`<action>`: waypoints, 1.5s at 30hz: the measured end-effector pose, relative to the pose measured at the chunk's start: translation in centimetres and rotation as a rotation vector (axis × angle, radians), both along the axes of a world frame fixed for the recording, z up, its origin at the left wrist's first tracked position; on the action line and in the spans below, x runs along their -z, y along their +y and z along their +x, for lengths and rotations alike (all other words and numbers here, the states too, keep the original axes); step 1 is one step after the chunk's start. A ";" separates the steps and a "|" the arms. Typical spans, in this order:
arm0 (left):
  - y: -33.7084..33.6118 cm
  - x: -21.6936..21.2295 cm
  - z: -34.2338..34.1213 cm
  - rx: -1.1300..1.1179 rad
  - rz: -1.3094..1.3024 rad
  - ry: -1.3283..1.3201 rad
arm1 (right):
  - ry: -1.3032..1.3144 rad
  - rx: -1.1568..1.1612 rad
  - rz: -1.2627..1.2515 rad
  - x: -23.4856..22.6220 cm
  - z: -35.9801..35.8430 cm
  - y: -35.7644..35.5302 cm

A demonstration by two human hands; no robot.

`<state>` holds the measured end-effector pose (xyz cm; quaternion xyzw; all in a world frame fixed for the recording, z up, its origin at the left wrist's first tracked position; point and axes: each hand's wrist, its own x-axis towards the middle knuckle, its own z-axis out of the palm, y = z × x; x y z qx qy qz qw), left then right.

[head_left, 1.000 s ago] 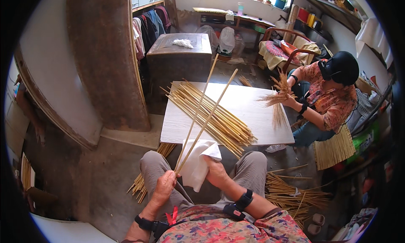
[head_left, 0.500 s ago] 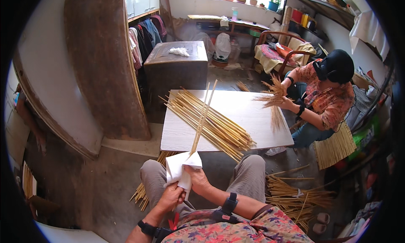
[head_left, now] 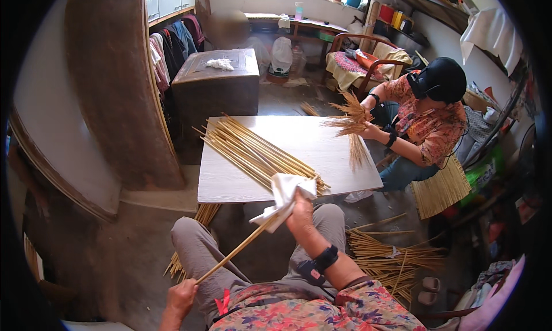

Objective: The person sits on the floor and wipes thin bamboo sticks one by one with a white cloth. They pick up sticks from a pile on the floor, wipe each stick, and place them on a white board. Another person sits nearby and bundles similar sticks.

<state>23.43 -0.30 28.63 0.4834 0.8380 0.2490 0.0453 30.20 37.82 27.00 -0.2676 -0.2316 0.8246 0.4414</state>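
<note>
My left hand [head_left: 181, 296], low beside my left thigh, is closed around the lower end of a thin straw-coloured stalk [head_left: 233, 253]; whether it is one stalk or two together I cannot tell. The stalk slants up and right across my lap. Near the table's front edge, my right hand [head_left: 300, 213] grips a folded white cloth [head_left: 284, 194] wrapped about the stalk's upper part. The cloth hides the stalk there and is slightly blurred. Just beyond it, a layer of similar stalks [head_left: 256, 150] lies diagonally on the pale table [head_left: 339, 158].
A co-worker [head_left: 431, 118] crouches at the table's right, holding feathery dry plumes [head_left: 352, 115]. Loose stalks [head_left: 391, 253] lie on the floor to my right, more [head_left: 187, 253] by my left leg. A brown box-shaped cabinet [head_left: 215, 89] and a wooden armchair [head_left: 368, 60] stand behind.
My hands have drawn apart: the left down and left with the stalk's end, the right up and right with the cloth. The stalk has swung from near upright to a low slant.
</note>
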 end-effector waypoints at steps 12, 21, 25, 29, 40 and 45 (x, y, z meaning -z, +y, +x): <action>-5.3 1.4 -2.7 -0.282 0.180 0.004 | -0.056 0.210 0.132 -2.6 7.2 7.6; 6.4 0.6 -1.5 -0.254 0.347 -0.474 | -0.461 -0.378 0.875 5.3 2.5 -2.8; 9.7 -0.6 -1.7 -0.188 0.367 -0.806 | -0.258 -0.526 0.518 3.9 0.9 -6.0; 10.9 -0.6 -1.7 -0.180 0.446 -1.113 | -0.180 -0.630 0.070 0.1 0.2 -8.6; 13.2 1.0 0.3 -0.170 0.362 -0.588 | -0.215 -0.503 0.038 0.9 -2.6 -12.9; 11.1 0.3 0.6 -0.124 0.246 -0.556 | -0.107 -0.406 0.129 -1.2 -3.4 -10.7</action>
